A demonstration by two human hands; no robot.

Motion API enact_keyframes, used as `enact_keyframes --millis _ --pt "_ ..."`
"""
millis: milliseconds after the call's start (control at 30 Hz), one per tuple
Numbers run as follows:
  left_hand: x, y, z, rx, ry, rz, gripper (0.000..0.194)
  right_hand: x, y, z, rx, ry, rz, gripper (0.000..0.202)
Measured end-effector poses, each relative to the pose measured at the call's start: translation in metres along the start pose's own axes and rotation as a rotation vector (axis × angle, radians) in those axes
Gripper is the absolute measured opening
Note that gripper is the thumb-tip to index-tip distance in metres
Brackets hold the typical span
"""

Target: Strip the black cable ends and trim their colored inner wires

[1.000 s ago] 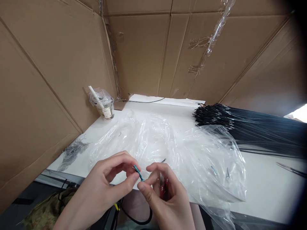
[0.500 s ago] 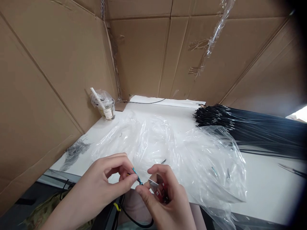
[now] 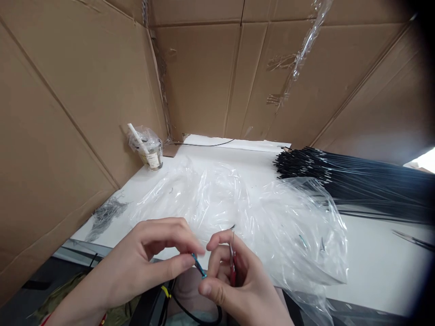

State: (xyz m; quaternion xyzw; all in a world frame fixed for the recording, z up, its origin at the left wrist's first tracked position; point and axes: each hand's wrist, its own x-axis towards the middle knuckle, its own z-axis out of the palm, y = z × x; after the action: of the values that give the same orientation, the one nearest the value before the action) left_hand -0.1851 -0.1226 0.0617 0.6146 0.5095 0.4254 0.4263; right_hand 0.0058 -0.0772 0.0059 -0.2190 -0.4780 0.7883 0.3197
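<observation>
Several thin blue wires (image 3: 199,266) stretch between my two hands in a short slanting bundle. My left hand (image 3: 163,246) pinches their upper end between thumb and fingers. At the lower end, the thumb and a finger of my right hand (image 3: 234,280) touch the wire tip. Tucked in that right palm is a small red-handled tool (image 3: 233,267) with a thin metal blade pointing up; its full shape is hidden by the fingers. Below the hands hangs a black cable (image 3: 200,320) with a yellow band (image 3: 166,291) near my lap.
Crumpled clear plastic (image 3: 288,226) covers much of the white table (image 3: 377,267). A thick bundle of black cables (image 3: 367,181) lies at right, with tweezer-like metal tips (image 3: 408,237) nearer. A cup with a straw (image 3: 152,156) and grey strands (image 3: 107,215) sit left. Cardboard walls (image 3: 200,81) surround the table.
My hands have shifted slightly, and the wires have moved a little down and right. The red-handled tool has turned in my right hand, so its blade now points up.
</observation>
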Motion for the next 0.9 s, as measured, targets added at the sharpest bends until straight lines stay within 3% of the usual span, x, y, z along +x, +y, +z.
enact_keyframes --millis 100,367,467,700,900 --pt "0.002 -0.001 0.001 -0.044 0.001 0.088 0.019 -0.001 -0.002 -0.001 -0.002 -0.004 0.044 0.054" --pt "0.005 -0.006 0.007 -0.098 0.079 0.052 0.017 -0.003 -0.006 0.003 -0.012 0.035 0.020 0.049" --pt "0.006 -0.012 0.010 -0.128 0.135 0.031 0.015 -0.007 -0.009 0.009 -0.056 0.137 0.008 0.040" --pt "0.005 -0.014 0.020 -0.189 0.259 -0.093 0.020 -0.010 -0.003 0.020 -0.364 0.386 -0.195 0.022" --pt "0.009 -0.005 0.030 0.030 0.398 -0.130 0.022 -0.009 0.015 0.028 -0.590 0.561 -0.234 0.014"
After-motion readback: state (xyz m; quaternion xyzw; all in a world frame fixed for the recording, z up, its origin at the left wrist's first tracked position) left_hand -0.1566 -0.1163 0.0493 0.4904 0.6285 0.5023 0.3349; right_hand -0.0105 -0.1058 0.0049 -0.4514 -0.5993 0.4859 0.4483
